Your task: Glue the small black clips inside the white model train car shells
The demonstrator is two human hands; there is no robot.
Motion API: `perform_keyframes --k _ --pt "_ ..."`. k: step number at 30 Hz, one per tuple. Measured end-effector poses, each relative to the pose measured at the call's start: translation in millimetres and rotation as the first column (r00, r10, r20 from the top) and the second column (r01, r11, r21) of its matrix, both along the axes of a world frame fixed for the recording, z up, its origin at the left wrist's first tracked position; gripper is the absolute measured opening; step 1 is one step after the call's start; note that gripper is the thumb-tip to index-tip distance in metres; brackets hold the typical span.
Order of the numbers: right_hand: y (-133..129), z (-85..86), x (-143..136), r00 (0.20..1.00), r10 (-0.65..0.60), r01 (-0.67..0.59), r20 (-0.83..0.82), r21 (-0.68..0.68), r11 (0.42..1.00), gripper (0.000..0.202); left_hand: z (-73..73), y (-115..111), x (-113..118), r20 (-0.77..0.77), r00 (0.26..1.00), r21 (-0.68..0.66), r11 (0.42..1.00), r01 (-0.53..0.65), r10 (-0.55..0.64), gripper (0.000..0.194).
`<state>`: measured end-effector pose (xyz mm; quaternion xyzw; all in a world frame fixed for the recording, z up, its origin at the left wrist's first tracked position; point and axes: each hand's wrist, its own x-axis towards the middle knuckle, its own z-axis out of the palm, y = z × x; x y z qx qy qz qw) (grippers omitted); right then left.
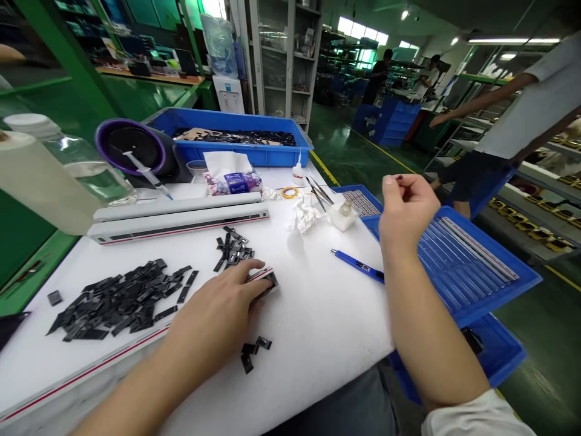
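Observation:
My left hand (222,309) is wrapped around the far end of a long white bar (86,370) with a red stripe, which lies on the table and passes beneath that hand. Raised above the table's right side, my right hand (408,203) has its fingers pinched; a tiny dark spot shows at the fingertips, too small to name. A heap of small black rectangular pieces (122,300) lies left of my left hand. Beyond that hand is a smaller pile of black pieces (232,247), and several loose black pieces (250,350) lie nearer me.
Two similar bars (181,221) lie farther back. A blue pen-like tool (356,264), crumpled tissue (305,217), tweezers (320,192) and a small glue bottle (298,172) are on the table. Blue trays (512,290) stand at the right; a blue bin (227,116) sits behind. A person (512,115) stands right.

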<state>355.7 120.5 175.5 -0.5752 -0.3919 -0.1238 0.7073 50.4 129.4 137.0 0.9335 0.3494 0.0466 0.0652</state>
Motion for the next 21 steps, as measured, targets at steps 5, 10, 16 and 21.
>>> perform_keyframes --k 5,10,16,21 --pt "-24.6 -5.4 -65.8 0.689 0.694 -0.711 -0.207 -0.014 0.703 0.011 7.5 -5.0 1.5 0.004 1.000 -0.042 0.999 -0.005 0.005 0.032" --pt "-35.1 -19.1 -99.0 0.633 0.772 -0.750 -0.045 -0.280 0.599 0.013 10.8 -8.0 2.8 0.004 1.000 -0.050 0.999 -0.010 0.010 0.033" --pt "-31.2 -25.0 -104.9 0.654 0.754 -0.686 0.058 -0.372 0.625 0.011 10.9 -6.7 2.9 0.006 1.000 -0.044 0.999 0.023 -0.022 0.036" --pt "-29.0 -28.3 -106.9 0.649 0.759 -0.673 0.050 -0.427 0.604 0.010 10.6 -6.8 3.1 -0.001 1.000 -0.040 0.999 0.026 -0.026 0.036"
